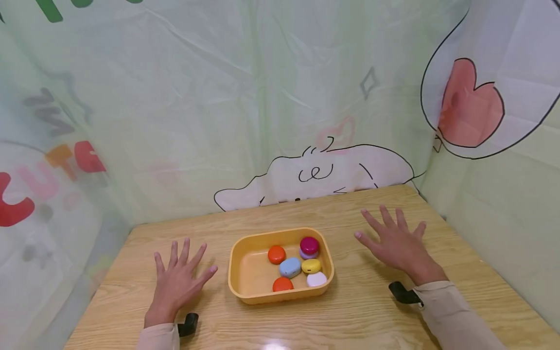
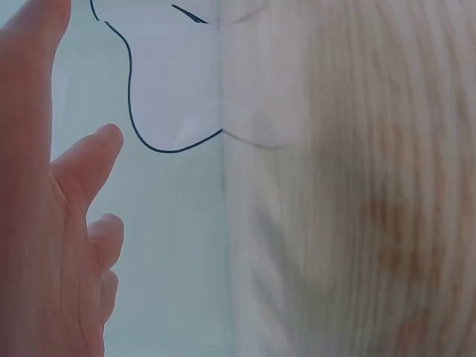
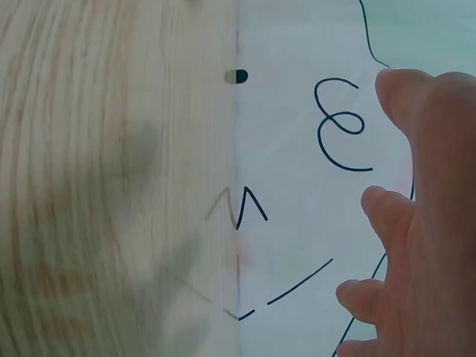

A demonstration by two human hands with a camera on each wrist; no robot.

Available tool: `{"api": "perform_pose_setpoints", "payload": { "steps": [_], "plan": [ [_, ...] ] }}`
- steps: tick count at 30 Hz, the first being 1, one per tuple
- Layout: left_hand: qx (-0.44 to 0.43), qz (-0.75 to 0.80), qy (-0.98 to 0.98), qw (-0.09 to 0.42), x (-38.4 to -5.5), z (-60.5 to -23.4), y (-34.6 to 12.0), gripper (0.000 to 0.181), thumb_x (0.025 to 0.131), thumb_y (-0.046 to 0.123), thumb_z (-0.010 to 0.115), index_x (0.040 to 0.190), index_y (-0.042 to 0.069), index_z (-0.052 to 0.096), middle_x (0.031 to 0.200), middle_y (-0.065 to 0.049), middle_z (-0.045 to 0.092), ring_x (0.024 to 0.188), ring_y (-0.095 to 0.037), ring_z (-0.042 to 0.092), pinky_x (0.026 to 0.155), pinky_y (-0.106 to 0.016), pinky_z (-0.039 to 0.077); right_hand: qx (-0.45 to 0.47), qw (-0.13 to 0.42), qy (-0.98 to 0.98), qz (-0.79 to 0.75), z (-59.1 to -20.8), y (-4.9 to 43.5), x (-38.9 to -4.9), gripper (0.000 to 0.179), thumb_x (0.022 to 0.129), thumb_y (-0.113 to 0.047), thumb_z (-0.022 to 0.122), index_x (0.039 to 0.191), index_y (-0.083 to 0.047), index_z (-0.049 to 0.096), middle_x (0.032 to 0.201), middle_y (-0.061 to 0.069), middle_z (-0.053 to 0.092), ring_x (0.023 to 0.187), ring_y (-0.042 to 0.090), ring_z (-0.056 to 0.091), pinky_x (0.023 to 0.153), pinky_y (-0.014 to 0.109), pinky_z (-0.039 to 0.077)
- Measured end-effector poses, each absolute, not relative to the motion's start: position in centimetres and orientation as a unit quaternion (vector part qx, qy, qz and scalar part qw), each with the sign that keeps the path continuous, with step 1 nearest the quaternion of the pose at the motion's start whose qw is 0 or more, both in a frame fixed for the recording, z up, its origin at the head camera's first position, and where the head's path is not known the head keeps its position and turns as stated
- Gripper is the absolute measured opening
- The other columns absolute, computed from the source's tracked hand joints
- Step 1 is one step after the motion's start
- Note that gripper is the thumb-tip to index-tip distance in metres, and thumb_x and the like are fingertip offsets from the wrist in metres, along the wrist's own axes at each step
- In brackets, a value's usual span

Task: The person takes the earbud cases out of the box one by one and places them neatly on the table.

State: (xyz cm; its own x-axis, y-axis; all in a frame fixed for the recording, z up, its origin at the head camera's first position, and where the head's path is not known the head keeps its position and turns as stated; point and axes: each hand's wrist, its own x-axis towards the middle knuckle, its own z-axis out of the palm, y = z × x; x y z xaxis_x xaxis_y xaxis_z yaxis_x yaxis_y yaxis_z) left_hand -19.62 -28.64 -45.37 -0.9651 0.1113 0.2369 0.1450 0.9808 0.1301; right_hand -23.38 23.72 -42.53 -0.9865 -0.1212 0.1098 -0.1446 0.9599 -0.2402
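A yellow-orange plastic tray (image 1: 249, 294) stands on the wooden table between my two hands. Inside it, mostly toward the right, are small rounded cases: an orange-red one (image 1: 276, 254), a second orange-red one (image 1: 283, 284) at the near wall, a light blue one (image 1: 290, 267), a yellow one (image 1: 311, 266), a white one (image 1: 316, 279), and a magenta one (image 1: 309, 245) overlapping a lilac one (image 1: 308, 254). My left hand (image 1: 177, 284) is left of the tray, fingers spread, holding nothing. To the tray's right, my right hand (image 1: 398, 245) also has spread fingers and holds nothing.
The wooden table (image 1: 210, 323) meets a pale printed curtain (image 1: 197, 121) at the back, with further curtain at both sides. Black wrist mounts (image 1: 189, 324) sit at both sleeves. A bright reflection lies on the table's near edge.
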Motion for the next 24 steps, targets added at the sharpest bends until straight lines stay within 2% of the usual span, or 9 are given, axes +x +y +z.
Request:
{"api": "perform_pose_setpoints", "payload": {
  "steps": [8, 15, 24],
  "plan": [
    [-0.073, -0.065, -0.987, 0.13, -19.6, -44.7, -28.2, 0.079, 0.092, 0.075, 0.044, 0.154, 0.026, 0.043, 0.164, -0.018, 0.018, 0.15, -0.044, 0.003, 0.107, -0.064, -0.023, 0.075, 0.052, -0.988, 0.123, -42.7, 23.1, -23.3, 0.085, 0.095, -0.075, 0.033, 0.16, -0.022, 0.027, 0.16, 0.031, 0.013, 0.141, 0.063, 0.001, 0.092, 0.085, -0.013],
    [-0.078, -0.06, -0.988, 0.119, -19.7, -44.5, -27.7, 0.081, 0.091, 0.078, 0.04, 0.155, 0.028, 0.04, 0.166, -0.015, 0.013, 0.151, -0.043, 0.0, 0.106, -0.062, -0.025, 0.079, 0.045, -0.989, 0.113, -42.9, 22.7, -23.4, 0.085, 0.094, -0.077, 0.031, 0.16, -0.023, 0.027, 0.161, 0.031, 0.012, 0.141, 0.063, 0.004, 0.092, 0.085, -0.012],
    [-0.093, -0.069, -0.985, 0.125, -19.6, -44.2, -27.1, 0.079, 0.092, 0.077, 0.041, 0.156, 0.031, 0.038, 0.165, -0.014, 0.017, 0.152, -0.039, 0.001, 0.109, -0.066, -0.019, 0.095, 0.052, -0.988, 0.112, -42.3, 22.3, -23.1, 0.083, 0.095, -0.076, 0.032, 0.16, -0.024, 0.027, 0.162, 0.028, 0.014, 0.142, 0.062, 0.006, 0.093, 0.086, -0.01]
  ]
}}
